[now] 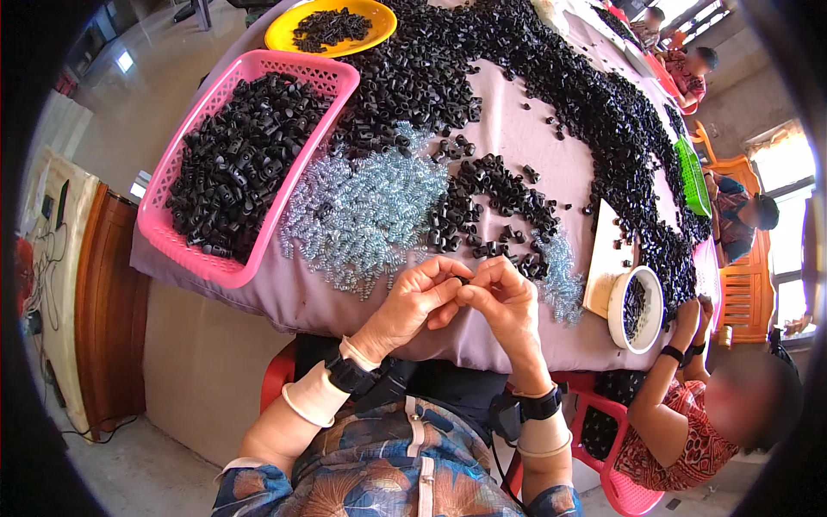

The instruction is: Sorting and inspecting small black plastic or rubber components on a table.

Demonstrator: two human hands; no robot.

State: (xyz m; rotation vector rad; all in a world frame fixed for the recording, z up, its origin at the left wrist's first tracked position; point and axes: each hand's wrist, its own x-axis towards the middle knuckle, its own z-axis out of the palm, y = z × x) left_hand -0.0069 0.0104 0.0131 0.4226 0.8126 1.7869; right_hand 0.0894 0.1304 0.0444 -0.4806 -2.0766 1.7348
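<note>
Close together at the table's near edge, my left hand [418, 297] and my right hand [506, 302] meet fingertip to fingertip. Between them is a small black plastic piece [463, 280], mostly covered by the fingers. The left thumb and fingers pinch it, and the right thumb and forefinger press on it from the other side. Just beyond the hands lie loose black plastic parts [500, 185]. A large heap of small metal springs [362, 215] is to the left, and a smaller pile of springs [560, 276] to the right.
A pink basket [153, 211] full of black parts stands at left, with a yellow plate [280, 36] behind it. To the right are a board [601, 258], a white bowl [656, 314] and a green basket [696, 185]. A co-worker [689, 422] sits close at right; others sit farther back.
</note>
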